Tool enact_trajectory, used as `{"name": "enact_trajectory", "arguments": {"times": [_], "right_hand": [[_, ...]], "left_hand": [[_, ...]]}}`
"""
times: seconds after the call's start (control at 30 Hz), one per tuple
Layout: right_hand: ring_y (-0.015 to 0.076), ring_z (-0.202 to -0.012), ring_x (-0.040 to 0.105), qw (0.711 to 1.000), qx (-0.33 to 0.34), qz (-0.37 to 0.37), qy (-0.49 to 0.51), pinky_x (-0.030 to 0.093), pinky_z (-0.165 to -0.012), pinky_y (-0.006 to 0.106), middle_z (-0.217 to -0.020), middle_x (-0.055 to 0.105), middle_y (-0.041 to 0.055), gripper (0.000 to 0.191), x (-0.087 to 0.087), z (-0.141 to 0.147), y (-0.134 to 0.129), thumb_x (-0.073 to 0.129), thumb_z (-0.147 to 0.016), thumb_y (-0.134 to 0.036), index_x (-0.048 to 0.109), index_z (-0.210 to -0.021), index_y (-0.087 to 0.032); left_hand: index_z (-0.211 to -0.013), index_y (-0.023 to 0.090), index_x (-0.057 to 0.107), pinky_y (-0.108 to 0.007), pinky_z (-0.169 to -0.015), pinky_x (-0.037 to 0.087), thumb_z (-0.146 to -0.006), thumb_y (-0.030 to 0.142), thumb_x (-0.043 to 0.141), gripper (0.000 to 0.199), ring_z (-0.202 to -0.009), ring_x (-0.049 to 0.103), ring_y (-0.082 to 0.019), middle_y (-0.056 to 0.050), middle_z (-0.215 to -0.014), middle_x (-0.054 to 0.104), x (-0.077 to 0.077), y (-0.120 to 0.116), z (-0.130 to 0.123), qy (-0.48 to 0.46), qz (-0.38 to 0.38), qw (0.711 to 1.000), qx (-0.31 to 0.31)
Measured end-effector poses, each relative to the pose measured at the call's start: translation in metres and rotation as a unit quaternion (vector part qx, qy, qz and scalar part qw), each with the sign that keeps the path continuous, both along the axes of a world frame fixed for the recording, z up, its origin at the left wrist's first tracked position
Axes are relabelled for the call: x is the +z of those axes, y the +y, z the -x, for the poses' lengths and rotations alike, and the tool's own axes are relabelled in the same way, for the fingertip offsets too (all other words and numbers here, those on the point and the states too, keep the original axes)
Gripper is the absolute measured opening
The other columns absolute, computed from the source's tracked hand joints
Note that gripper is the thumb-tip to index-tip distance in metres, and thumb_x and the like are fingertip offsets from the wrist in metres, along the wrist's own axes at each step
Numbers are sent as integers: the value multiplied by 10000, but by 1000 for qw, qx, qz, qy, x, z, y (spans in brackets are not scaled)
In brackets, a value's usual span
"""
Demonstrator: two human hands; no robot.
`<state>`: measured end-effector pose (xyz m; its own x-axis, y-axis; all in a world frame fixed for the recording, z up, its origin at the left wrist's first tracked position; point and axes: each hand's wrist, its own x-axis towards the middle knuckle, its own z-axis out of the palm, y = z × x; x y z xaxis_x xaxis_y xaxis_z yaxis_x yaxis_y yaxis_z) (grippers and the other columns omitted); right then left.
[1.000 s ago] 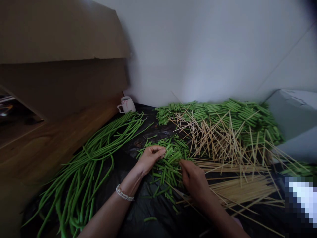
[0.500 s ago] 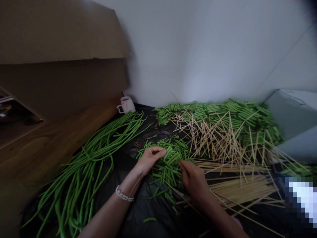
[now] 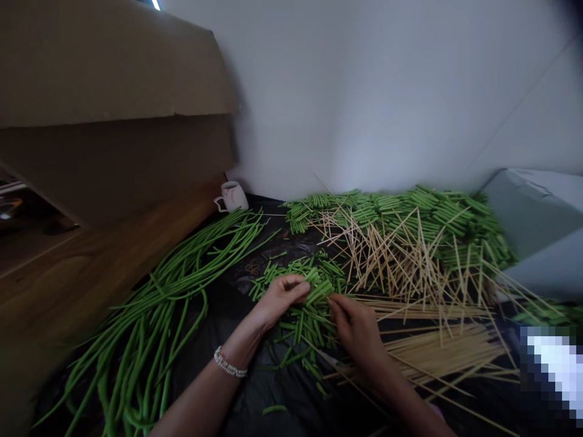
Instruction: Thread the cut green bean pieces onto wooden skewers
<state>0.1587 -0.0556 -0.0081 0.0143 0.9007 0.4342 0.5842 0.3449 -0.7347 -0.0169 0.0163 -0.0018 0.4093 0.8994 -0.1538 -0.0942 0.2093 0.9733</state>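
Over a loose heap of cut green bean pieces [image 3: 307, 328], my left hand [image 3: 285, 297] pinches a small row of bean pieces [image 3: 320, 288] between thumb and fingers. My right hand [image 3: 355, 318] is closed at the right end of that row, its fingertips on what looks like the thin end of a stick. Long uncut beans [image 3: 182, 285] lie to the left. Wooden skewers [image 3: 441, 352] are spread to the right, with a tangle of skewered bean rows [image 3: 410, 212] behind them.
A white mug [image 3: 233, 196] stands at the back left, beside a large cardboard box [image 3: 113, 67]. A grey box [image 3: 537, 212] is at the right, against the pale wall. Black plastic sheeting [image 3: 246, 394] covers the surface.
Both hands stay nearly in place around the row of bean pieces. The view has shifted slightly.
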Motion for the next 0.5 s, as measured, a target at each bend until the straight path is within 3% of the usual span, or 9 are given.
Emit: {"name": "enact_trajectory", "arguments": {"times": [0.1,0.2,0.27,0.37,0.5], "right_hand": [[156,-719,650,1000,15,-3,-5,464,-693,242,-811,707,56,231,0,-2,1,454,-917,-195,682,-943,-166],[166,-766,654,999,33,10,-18,464,-723,260,-868,713,66,252,2,-9,2,440,-927,-208,680,-990,-169],[164,-736,641,998,49,34,-22,455,-703,264,-827,703,55,260,5,-16,4,436,-928,-221,682,-997,-173],[144,-649,597,989,97,114,2,426,-631,252,-714,662,14,253,15,-24,4,446,-929,-259,686,-967,-190],[111,-568,517,953,173,236,77,377,-560,230,-604,598,-23,248,28,-28,3,505,-915,-361,680,-863,-191]], "left_hand": [[-743,131,704,-207,-597,407,-699,388,774,270,-585,508,-85,5,-654,614,1,2,2,-21,11,1000,19],[-735,138,700,-197,-579,420,-657,358,814,259,-599,536,-87,5,-669,630,4,14,13,-102,40,986,123],[-739,144,699,-208,-602,458,-634,318,835,244,-653,584,-107,-12,-739,670,8,25,24,-167,67,962,206],[-793,159,705,-206,-574,474,-721,266,780,149,-634,596,-102,-19,-780,693,13,37,38,-228,99,923,292],[-818,172,696,-200,-551,487,-852,266,649,111,-607,597,-92,-15,-774,690,18,41,42,-286,114,897,317]]}}
